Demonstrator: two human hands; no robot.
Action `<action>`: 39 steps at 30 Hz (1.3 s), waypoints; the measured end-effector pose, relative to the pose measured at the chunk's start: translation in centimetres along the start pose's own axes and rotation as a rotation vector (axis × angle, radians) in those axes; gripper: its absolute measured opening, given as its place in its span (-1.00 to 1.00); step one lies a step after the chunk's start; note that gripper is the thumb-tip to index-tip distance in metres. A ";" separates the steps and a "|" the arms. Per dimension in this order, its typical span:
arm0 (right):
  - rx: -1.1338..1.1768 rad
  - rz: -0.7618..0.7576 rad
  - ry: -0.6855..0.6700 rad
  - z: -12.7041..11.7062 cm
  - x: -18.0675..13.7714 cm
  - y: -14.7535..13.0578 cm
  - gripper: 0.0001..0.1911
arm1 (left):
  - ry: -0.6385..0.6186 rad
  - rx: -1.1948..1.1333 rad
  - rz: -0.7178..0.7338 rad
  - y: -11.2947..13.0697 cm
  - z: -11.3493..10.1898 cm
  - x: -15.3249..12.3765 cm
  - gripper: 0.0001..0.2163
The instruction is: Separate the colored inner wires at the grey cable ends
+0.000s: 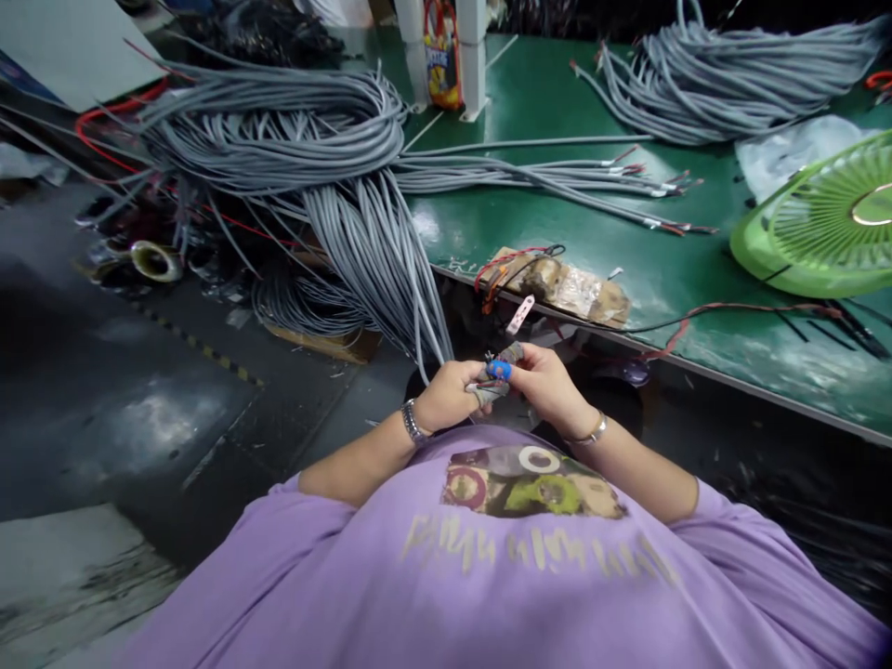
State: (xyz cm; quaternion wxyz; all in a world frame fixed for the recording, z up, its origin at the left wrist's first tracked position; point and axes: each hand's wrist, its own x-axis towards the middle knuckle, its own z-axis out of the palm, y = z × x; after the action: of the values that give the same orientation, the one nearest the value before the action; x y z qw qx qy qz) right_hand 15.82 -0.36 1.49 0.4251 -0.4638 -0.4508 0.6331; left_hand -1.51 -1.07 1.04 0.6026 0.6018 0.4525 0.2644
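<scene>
My left hand [452, 394] is closed around the end of a grey cable [425, 325] from the thick bundle [362, 242] that hangs off the green table [557, 111]. My right hand [547, 383] is closed too, pinching the thin coloured wires at that cable's tip. Finger guards cover some fingertips, one of them blue [499, 370]. Both hands meet just below the table's front edge, above my purple shirt.
A taped block with red and black leads [561, 283] lies at the table edge. A green fan [822, 218] sits at the right. More grey cable coils [711, 79] lie at the back. A tape roll [154, 260] rests on the dark floor at the left.
</scene>
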 end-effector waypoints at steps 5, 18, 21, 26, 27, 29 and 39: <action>0.051 -0.020 0.060 0.8 -0.2 0.3 -0.55 | 0.111 -0.118 0.056 0.3 -0.2 -0.5 -0.71; 0.144 -0.022 0.063 0.8 -0.6 2.4 -0.57 | 0.378 -0.186 0.066 -0.6 0.5 -0.5 -0.67; 0.147 0.002 0.011 0.5 -0.7 2.2 -0.57 | 0.348 -0.264 0.048 -0.6 0.2 -0.2 -0.64; 0.206 0.009 -0.009 -0.3 -0.6 1.6 -0.64 | 0.282 -0.247 -0.018 -0.6 -0.1 0.0 -0.62; 0.232 0.014 -0.026 -0.3 -0.4 1.4 -0.62 | 0.269 -0.238 -0.027 -0.6 -0.1 0.0 -0.62; 0.280 0.024 -0.058 -0.4 -0.1 1.0 -0.62 | 0.248 -0.221 -0.041 -0.5 -0.2 0.1 -0.62; 0.256 0.083 -0.138 0.0 1.3 0.8 -0.69 | 0.178 -0.175 -0.092 -0.4 -0.3 0.3 -0.66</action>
State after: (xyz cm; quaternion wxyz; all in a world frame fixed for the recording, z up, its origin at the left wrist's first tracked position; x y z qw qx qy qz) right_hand 15.46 0.65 0.45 0.4225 -0.3793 -0.3749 0.7328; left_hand -1.75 -0.76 0.63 0.6216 0.4999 0.5065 0.3273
